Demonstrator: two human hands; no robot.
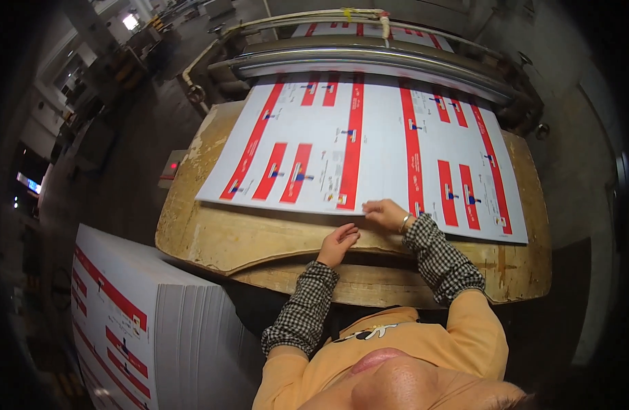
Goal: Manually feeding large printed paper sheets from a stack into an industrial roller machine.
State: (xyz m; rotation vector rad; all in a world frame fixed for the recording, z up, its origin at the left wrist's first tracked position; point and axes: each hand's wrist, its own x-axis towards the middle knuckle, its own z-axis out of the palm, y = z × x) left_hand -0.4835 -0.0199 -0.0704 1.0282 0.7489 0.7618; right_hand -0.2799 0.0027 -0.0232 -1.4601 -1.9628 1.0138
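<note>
A large white printed sheet [381, 147] with red bands lies on the worn wooden table [191, 229], its far end at the metal roller [369, 60]. At the middle of the sheet's near edge, my right hand [387, 215] has its fingers closed on the edge. My left hand [338, 244] is just nearer and to the left, over the table's curved cut-out. Its fingers are loosely bent and apart, with nothing in them. Checked sleeve covers are on both forearms, and a bracelet is at my right wrist.
To the lower left stands a tall stack of similar printed sheets [191, 328], beside the table. The roller machine's frame and pipes [204, 72] rise at the far side. Left of the table is a small box with a red light [174, 166]. Another printed sheet [328, 29] shows beyond the roller.
</note>
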